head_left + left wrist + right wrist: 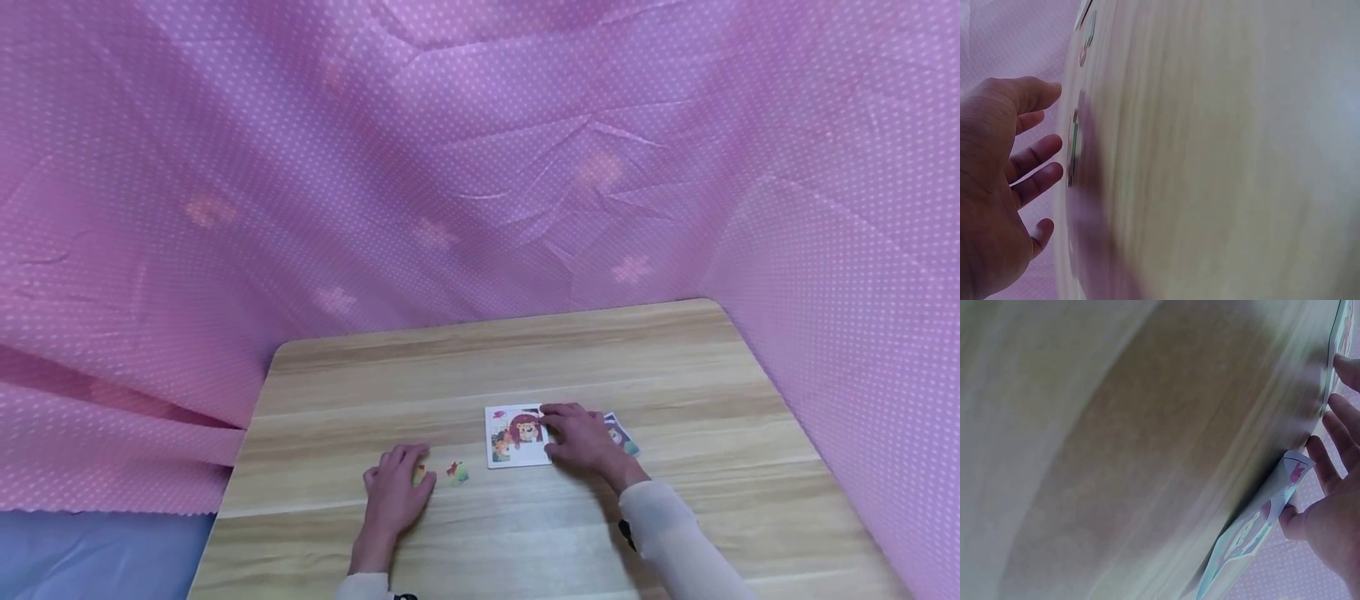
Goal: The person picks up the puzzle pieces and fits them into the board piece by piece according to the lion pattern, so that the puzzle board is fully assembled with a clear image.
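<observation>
A square picture puzzle point(525, 454) in a white tray lies flat on the table, part filled with a cartoon animal with a reddish mane, its lower part white. My right hand point(588, 440) touches the tray's right side, fingers spread and bent slightly. Whether a piece lies under its fingertips is hidden. Beneath that hand, to the right, is a printed card or sheet point(1254, 525) with a raised edge. My left hand point(393, 498) hovers with loose fingers over a small colourful puzzle piece point(1073, 147), partly covered in the head view. Another piece point(458, 472) lies between that hand and the tray.
The wood-grain table point(420, 375) has rounded far corners. Pink dotted cloth point(480, 167) hangs behind and along both sides. A blue surface point(97, 554) shows low on the left, beyond the table's edge.
</observation>
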`<act>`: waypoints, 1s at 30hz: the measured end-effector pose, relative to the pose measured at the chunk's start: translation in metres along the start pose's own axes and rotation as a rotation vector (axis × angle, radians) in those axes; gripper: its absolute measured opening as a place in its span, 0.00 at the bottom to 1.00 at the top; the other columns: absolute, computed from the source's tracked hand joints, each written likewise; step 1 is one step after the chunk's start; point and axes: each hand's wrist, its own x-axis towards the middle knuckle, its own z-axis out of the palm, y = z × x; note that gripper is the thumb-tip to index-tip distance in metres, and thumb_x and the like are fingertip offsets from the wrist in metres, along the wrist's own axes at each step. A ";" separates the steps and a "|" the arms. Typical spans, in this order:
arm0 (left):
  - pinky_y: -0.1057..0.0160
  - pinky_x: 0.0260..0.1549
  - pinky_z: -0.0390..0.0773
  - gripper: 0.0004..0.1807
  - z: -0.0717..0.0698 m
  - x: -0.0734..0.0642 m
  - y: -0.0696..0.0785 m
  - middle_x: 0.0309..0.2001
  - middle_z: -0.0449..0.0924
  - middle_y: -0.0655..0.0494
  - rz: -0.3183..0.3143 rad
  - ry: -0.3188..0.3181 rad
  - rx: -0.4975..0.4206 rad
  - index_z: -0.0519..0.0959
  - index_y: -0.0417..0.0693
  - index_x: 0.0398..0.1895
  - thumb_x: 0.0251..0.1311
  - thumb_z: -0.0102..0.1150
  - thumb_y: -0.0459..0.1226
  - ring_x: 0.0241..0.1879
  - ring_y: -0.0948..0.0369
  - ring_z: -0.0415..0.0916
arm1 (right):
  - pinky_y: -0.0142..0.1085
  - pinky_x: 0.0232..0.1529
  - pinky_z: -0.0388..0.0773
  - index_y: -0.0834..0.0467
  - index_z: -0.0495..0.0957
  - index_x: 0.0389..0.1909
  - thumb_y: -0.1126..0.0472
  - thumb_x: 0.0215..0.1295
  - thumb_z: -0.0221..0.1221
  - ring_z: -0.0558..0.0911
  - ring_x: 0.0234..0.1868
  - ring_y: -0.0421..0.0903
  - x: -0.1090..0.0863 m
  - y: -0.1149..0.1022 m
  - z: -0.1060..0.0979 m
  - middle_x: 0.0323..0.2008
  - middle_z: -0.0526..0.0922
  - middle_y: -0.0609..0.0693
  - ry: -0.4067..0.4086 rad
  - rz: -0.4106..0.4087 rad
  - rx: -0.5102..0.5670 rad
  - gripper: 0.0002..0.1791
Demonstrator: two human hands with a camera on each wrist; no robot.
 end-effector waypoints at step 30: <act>0.39 0.55 0.57 0.21 -0.011 0.005 -0.032 0.54 0.75 0.53 0.004 -0.046 0.058 0.80 0.54 0.52 0.56 0.64 0.49 0.58 0.52 0.66 | 0.57 0.61 0.62 0.46 0.75 0.60 0.47 0.56 0.65 0.65 0.70 0.50 0.013 0.005 -0.001 0.69 0.68 0.43 0.016 -0.020 0.002 0.29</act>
